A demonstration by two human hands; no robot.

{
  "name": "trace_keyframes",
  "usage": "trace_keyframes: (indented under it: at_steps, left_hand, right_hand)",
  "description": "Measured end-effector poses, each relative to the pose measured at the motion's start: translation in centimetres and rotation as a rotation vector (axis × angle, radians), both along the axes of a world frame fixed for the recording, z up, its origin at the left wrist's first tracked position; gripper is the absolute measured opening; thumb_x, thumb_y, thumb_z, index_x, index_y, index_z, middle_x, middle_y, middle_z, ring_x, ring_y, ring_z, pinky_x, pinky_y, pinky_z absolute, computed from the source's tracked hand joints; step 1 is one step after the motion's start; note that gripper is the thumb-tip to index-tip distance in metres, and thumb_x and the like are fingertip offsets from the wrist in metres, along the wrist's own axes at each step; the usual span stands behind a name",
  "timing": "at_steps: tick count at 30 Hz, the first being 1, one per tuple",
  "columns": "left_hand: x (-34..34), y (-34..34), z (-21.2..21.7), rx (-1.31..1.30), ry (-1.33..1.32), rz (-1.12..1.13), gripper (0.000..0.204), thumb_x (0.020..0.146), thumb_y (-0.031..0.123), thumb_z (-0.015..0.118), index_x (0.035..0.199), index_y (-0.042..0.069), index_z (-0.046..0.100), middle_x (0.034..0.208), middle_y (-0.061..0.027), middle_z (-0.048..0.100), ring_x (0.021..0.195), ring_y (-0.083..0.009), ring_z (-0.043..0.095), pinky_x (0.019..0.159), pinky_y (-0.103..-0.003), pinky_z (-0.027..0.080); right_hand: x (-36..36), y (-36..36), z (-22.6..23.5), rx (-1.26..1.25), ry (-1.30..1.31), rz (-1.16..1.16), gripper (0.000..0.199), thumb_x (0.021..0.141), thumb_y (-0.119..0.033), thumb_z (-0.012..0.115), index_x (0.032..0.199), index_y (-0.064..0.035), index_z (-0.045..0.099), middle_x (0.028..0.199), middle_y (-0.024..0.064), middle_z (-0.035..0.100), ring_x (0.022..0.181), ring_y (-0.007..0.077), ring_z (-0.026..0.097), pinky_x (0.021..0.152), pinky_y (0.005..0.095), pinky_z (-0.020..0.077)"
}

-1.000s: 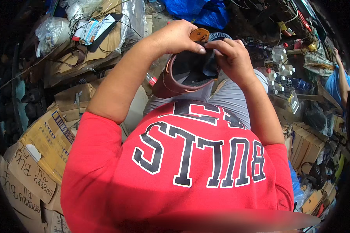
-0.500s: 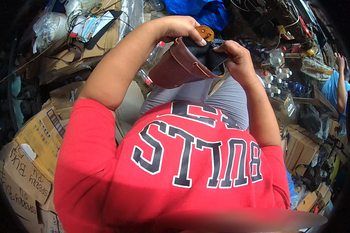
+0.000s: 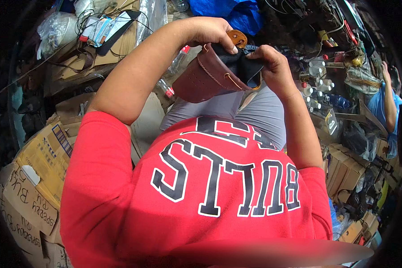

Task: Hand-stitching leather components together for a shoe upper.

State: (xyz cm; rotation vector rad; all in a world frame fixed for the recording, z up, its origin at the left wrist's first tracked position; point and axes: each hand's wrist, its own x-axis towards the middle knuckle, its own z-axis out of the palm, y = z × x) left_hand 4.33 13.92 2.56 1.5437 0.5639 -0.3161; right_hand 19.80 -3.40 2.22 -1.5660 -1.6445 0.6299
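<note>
We see a stitched brown leather piece (image 3: 196,82), pouch-like and tilted, held up in the upper middle of the frame, above the person's grey trousers (image 3: 272,111). The left hand (image 3: 216,33) has it at the upper rim: its grip is closed, the thumb laid flat on the black lining (image 3: 250,69) inside the opening. We cannot make out where the left fingers end, since they pass behind the piece. Just beside that thumb stands an orange-brown leather tab (image 3: 238,38) with small holes.

The right hand (image 3: 276,64) is curled at the other end of the opening, its grip pressed together and pinching the edge of the black lining between thumb and bent fingers. The two thumbs point toward each other, near but apart. Below them we see a thin tan cord loop (image 3: 232,81) on the brown side.

Around the hands we note a blue sheet (image 3: 236,15) at the upper middle, plastic bottles (image 3: 319,85) at the upper right, and a yellowish cardboard box (image 3: 42,154) at the left. Another person's raised arm (image 3: 390,105) shows at the right edge.
</note>
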Motion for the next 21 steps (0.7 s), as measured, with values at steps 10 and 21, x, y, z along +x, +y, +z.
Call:
trace_keyframes:
  at_steps: [10,21]
  left_hand:
    - [0.2,-0.1,0.7,0.104,-0.003,-0.065,0.030,0.069,0.014,0.075,0.092,-0.004,0.066,0.080,-0.0070,0.067,0.068,-0.0135,0.062,0.070,-0.026,0.051]
    - [0.4,-0.3,0.0,0.154,0.037,-0.008,0.030,0.074,0.018,0.074,0.097,-0.001,0.066,0.085,-0.0057,0.068,0.072,-0.0120,0.063,0.073,-0.026,0.051]
  right_hand:
    - [0.0,0.3,0.0,0.105,-0.138,0.012,0.034,0.063,0.015,0.060,0.089,-0.0066,0.063,0.085,0.0088,0.064,0.080,0.0247,0.062,0.069,0.0292,0.0485]
    - [0.9,-1.3,-0.7,-0.025,-0.014,-0.114,0.016,0.077,-0.004,0.070,0.093,-0.0054,0.067,0.081,0.0079,0.064,0.069,0.0115,0.060,0.062,0.0242,0.0471]
